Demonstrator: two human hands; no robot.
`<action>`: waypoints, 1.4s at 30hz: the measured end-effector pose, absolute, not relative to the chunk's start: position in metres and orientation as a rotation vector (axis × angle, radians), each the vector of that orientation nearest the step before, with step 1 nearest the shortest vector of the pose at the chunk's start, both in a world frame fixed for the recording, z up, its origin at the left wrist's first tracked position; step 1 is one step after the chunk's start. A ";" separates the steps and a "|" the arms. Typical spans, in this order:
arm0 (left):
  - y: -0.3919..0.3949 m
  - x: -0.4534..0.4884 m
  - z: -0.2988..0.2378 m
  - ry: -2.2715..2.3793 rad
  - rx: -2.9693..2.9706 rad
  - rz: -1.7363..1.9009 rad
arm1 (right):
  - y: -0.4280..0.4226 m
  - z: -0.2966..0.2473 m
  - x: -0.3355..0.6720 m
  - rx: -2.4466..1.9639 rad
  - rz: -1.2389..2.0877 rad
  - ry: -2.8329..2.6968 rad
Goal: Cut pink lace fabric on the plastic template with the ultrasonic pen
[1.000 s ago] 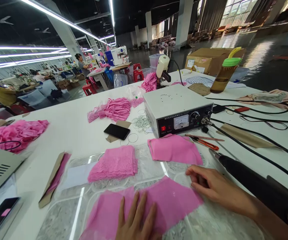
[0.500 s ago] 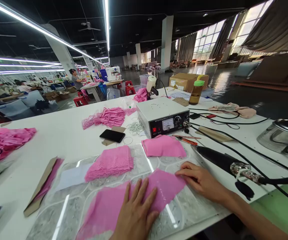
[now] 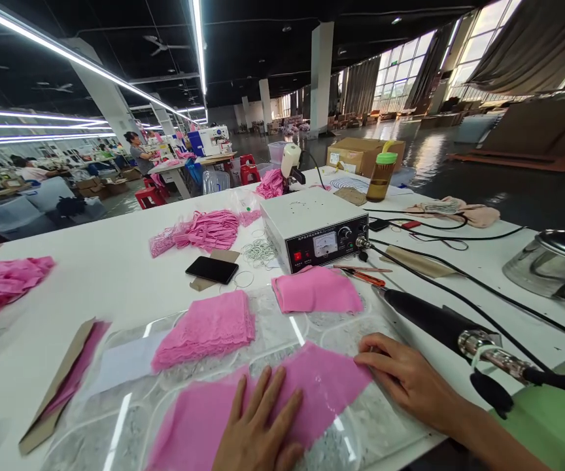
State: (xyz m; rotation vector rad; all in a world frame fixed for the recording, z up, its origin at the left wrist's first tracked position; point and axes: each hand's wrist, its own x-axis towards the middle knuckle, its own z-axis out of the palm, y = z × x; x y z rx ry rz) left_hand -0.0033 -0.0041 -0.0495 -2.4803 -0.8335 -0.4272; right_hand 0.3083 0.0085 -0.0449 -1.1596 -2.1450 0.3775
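Observation:
A thin pink fabric piece (image 3: 324,386) lies spread over a clear, marble-patterned mat (image 3: 138,425). Flat on the middle of it rests my left hand (image 3: 260,425), fingers spread. At the fabric's right corner, my right hand (image 3: 405,376) has its fingers bent and drawn together on the edge; the thumb is mostly hidden. Beyond my left hand sits a stack of pink scallop-edged fabric pieces (image 3: 208,327), with a folded pink cloth (image 3: 316,291) to its right. A black handheld tool with a metal collar (image 3: 422,314) lies past my right hand.
Behind the cloth stands a control box with a dial (image 3: 316,229), cables running right. An orange cutter (image 3: 368,278), a phone (image 3: 212,269), pink straps (image 3: 208,229), a bottle (image 3: 381,178) and a glass pot (image 3: 552,268) share the white table (image 3: 130,268).
The view has shifted slightly, so most table items appear a little further left. Both hands keep their places on the pink fabric piece, which looks unchanged.

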 end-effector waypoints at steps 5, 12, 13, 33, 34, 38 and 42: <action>0.000 0.006 -0.037 -0.805 -2.580 -0.421 | 0.005 -0.038 0.308 -1.152 0.418 -2.077; 0.005 0.013 -0.043 -0.882 -2.646 -0.442 | 0.010 -0.025 0.305 -1.251 0.675 -2.081; 0.005 0.012 -0.044 -0.885 -2.636 -0.447 | 0.012 -0.024 0.304 -1.244 0.689 -2.082; -0.006 0.013 -0.055 -1.041 -2.761 -0.569 | 0.064 -0.028 0.257 -1.247 0.729 -2.346; -0.007 0.014 -0.053 -1.065 -2.767 -0.554 | 0.064 -0.029 0.258 -1.229 0.728 -2.351; -0.011 0.019 -0.048 -1.163 -2.768 -0.532 | 0.068 -0.030 0.259 -1.205 0.703 -2.369; -0.012 0.021 -0.044 -1.229 -2.780 -0.524 | 0.075 -0.028 0.251 -1.220 0.684 -2.385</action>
